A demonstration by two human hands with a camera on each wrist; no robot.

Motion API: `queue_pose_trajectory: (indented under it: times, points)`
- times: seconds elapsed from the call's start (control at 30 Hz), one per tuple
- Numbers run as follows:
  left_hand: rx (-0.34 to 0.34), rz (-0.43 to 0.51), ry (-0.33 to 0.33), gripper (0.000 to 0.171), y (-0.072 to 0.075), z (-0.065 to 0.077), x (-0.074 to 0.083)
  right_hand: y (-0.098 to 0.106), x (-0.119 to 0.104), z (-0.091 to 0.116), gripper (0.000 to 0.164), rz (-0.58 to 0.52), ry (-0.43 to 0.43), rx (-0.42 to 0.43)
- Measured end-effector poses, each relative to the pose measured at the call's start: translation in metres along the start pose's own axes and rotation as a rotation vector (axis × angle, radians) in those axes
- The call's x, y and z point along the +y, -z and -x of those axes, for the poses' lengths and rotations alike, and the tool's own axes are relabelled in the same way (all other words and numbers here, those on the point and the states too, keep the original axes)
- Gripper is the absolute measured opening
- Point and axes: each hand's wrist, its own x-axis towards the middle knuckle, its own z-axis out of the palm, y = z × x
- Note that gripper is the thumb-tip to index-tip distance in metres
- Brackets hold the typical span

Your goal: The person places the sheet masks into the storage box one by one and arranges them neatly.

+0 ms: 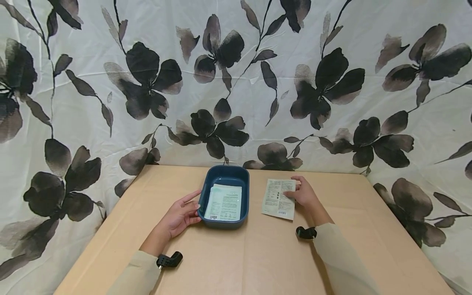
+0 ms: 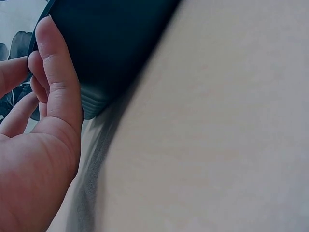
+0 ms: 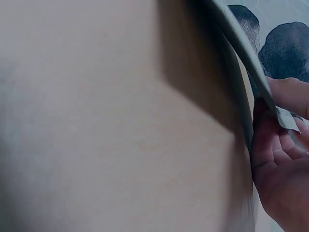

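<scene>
A dark blue rectangular tub (image 1: 206,223) stands on the table, with flat printed packets (image 1: 223,202) lying inside it. My left hand (image 1: 181,215) is at the tub's left side, gripping the rim between thumb and fingers; the left wrist view shows the fingers (image 2: 58,72) against the dark wall. To the tub's right, a pale flat packet (image 1: 274,198) with small print and a barcode is pinched at its right edge by my right hand (image 1: 304,194). Seen edge-on in the right wrist view, that packet (image 3: 244,53) is raised off the table, casting a shadow.
The light tan table (image 1: 228,262) ends just behind the tub. A white cloth with dark flowers (image 1: 236,82) hangs behind it and along both sides. Each wrist carries a small black camera, such as the left one (image 1: 169,259).
</scene>
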Motion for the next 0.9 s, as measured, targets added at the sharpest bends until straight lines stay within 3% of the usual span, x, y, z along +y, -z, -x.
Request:
queue_pose_trajectory:
  times: [0.4,0.9]
  points:
    - [-0.003,0.008,-0.01,0.065,-0.002,-0.003,-0.002,0.003,0.008,0.006,0.076,-0.115,-0.032,-0.065]
    - [0.015,-0.005,-0.017,0.064,-0.006,-0.006,-0.002,0.007,0.006,0.012,0.076,-0.23,-0.036,-0.06]
